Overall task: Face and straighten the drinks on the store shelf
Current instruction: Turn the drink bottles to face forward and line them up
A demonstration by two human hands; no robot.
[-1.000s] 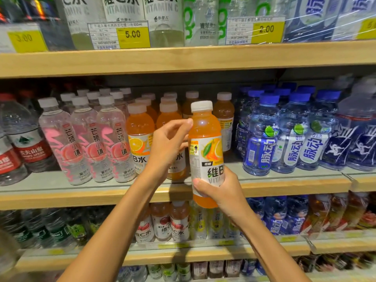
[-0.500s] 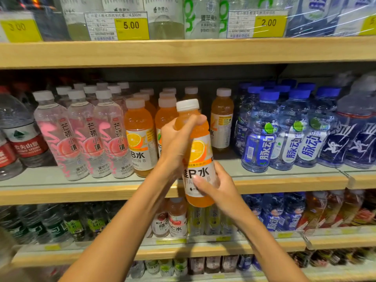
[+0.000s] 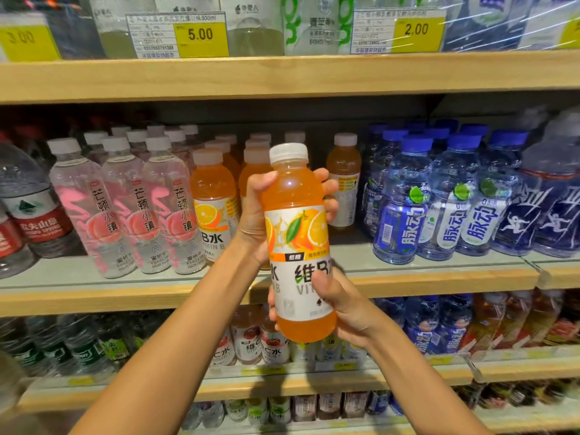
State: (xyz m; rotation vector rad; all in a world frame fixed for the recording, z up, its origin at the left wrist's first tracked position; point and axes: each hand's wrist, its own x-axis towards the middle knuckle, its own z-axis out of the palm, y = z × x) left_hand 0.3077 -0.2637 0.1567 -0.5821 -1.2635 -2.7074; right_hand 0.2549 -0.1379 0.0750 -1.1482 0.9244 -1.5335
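Both my hands grip the orange bottle: left hand round its shoulder, right hand at its base, off the shelf.

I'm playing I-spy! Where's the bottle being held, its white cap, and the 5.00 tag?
held bottle [image 3: 298, 227]: head view, on the fruit picture of its label.
cap [image 3: 288, 153]: head view, middle of the cap's side.
5.00 tag [image 3: 201, 34]: head view, on the yellow part at the numbers.

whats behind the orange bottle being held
More orange bottles stand on the shelf behind the held bottle, and fingers of the left hand wrap round its back. The shelf spot directly behind it is covered.
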